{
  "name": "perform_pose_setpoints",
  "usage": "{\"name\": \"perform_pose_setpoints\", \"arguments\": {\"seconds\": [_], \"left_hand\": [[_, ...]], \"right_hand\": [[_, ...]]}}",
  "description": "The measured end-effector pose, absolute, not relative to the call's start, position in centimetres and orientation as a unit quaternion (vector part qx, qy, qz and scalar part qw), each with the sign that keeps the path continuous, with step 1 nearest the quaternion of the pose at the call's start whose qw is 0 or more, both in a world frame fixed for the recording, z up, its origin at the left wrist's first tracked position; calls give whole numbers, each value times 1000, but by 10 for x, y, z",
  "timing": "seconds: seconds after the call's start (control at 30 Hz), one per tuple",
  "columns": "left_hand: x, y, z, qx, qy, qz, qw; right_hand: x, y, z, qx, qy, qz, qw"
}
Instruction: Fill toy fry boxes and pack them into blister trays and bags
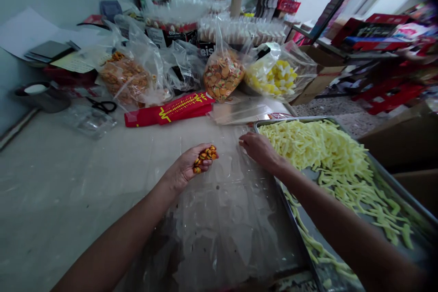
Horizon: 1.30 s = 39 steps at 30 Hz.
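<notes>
Several small orange-and-brown candies (pixel 205 157) lie in my left hand (pixel 191 160), whose fingers curl around them above the plastic-covered table (pixel 102 182). To the right, my right hand (pixel 256 146) is over clear plastic at the left edge of a metal tray (pixel 290 219). Its fingers are bent together, and anything between the fingertips is too small to make out. Pale yellow strip-shaped sweets (pixel 318 146) are heaped in that tray, just beyond my right hand.
Behind my hands lies a folded red wrapper (pixel 171 110). Clear bags hold orange pieces (pixel 224 75), brownish pieces (pixel 126 80) and yellow-white pieces (pixel 273 77). Black scissors (pixel 102 106) and a dark roll (pixel 43 98) are at the left. Cardboard boxes (pixel 316 73) stand on the right.
</notes>
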<state>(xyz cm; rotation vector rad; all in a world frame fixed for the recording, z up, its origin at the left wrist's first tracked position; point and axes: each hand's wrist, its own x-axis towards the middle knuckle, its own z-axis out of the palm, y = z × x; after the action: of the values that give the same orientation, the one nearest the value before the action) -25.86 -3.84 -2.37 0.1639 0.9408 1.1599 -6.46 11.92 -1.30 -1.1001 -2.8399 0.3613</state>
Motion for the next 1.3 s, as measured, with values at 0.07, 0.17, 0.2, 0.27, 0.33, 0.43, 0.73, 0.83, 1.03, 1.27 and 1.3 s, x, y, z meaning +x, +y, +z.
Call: {"name": "perform_pose_setpoints", "arguments": {"seconds": [0.07,0.17,0.2,0.27,0.33,0.43,0.73,0.83,1.03,1.27,1.3], "left_hand": [[-255,-39,-25,83,422,522,737],[-250,-42,-27,102,414,514,744],[-249,-43,-27,111,410,516,744],[-249,-45,-28,121,403,518,745],[-250,-47,-26,112,398,510,754],[-251,-49,-23,84,395,497,768],[-247,-47,-14,22,374,522,767],[-246,-45,-13,26,386,543,745],[-287,-60,-11,17,405,568,717],[-318,-89,-8,4,424,553,717],[-316,-89,-9,3,423,548,721]], "right_hand": [[-70,109,-5,-354,-910,189,106],[-85,93,0,-286,-856,407,145],[-90,88,-1,-259,-835,467,130],[-98,78,-7,-229,-799,545,106],[-101,70,-14,-229,-767,589,114],[-102,63,-20,-248,-722,630,144],[-107,47,-21,-354,-620,645,273],[-109,43,-22,-348,-623,643,276],[-104,88,-7,-368,-610,640,288],[-122,119,-27,-352,-796,488,73],[-126,117,-31,-344,-812,468,61]]}}
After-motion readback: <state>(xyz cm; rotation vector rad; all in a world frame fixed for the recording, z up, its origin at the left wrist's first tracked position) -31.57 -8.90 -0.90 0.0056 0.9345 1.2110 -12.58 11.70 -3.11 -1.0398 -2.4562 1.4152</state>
